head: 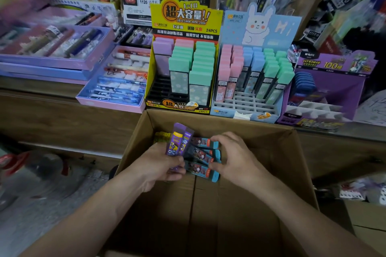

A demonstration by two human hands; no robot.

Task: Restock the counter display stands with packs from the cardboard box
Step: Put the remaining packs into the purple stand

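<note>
Both my hands are inside the open cardboard box, below the counter. My left hand grips two purple packs, held upright. My right hand holds the ends of several dark packs with blue caps, fanned out between the two hands. Some yellow packs lie deeper in the box. On the counter stand a yellow display stand with empty slots at its left, a light blue rabbit stand with empty front rows, and a purple stand with many free slots.
Trays of pens and purple boxed sets fill the counter's left side. Shelves of stationery rise behind the stands. A second cardboard box sits at the right. The floor at the left holds blurred objects.
</note>
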